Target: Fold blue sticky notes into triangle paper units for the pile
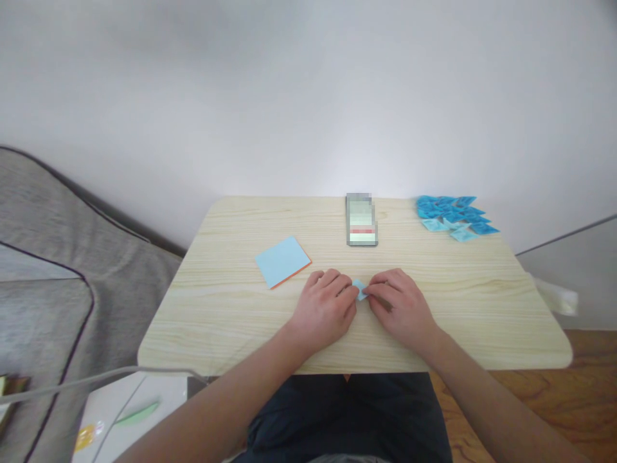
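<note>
A small piece of light blue folded paper [359, 290] lies on the table between my two hands, partly hidden by fingers. My left hand [328, 302] has its thumb and forefinger closed on the paper's left side, the other fingers curled. From the right, my right hand [402, 305] pinches the paper's edge between fingertips and thumb. A stack of light blue paper sheets [283, 262] with an orange edge rests to the left of my left hand. At the far right sits a cluster of folded blue paper pieces [448, 211], darker at the back and paler in front.
Everything stands on a pale wood-grain table [216, 308] against a white wall. A phone [362, 220] with a lit, blurred screen lies near the back edge. On the left is a grey sofa [120, 283], and a cable [106, 375] runs past the table's front left corner.
</note>
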